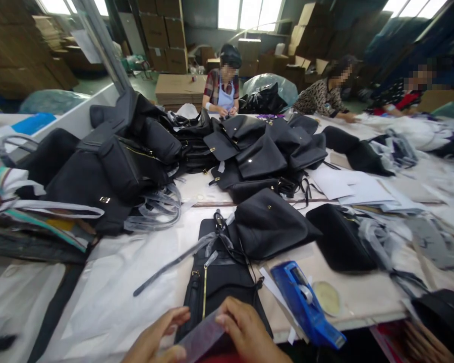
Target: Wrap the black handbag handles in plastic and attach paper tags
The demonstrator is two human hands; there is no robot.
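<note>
A clear plastic strip (201,339) stretches between my hands at the bottom of the view. My right hand (249,333) pinches its upper end between thumb and fingers. My left hand (157,335) has its thumb at the lower end; its upper fingers are stretched out, and the grip underneath is partly hidden. Just beyond both hands, a black backpack (227,285) lies flat, with a gold zipper (205,287) and wrapped straps (176,262). A blue tape dispenser (306,305) rests to the right of the backpack, beside a roll of tape (326,298).
Black bags (265,146) are heaped across the table, with more piled on the left (117,166). White sheets (355,186) lie at right. A metal post (102,45) rises at the left. Co-workers (221,93) sit opposite; another person's hand (426,343) shows at lower right.
</note>
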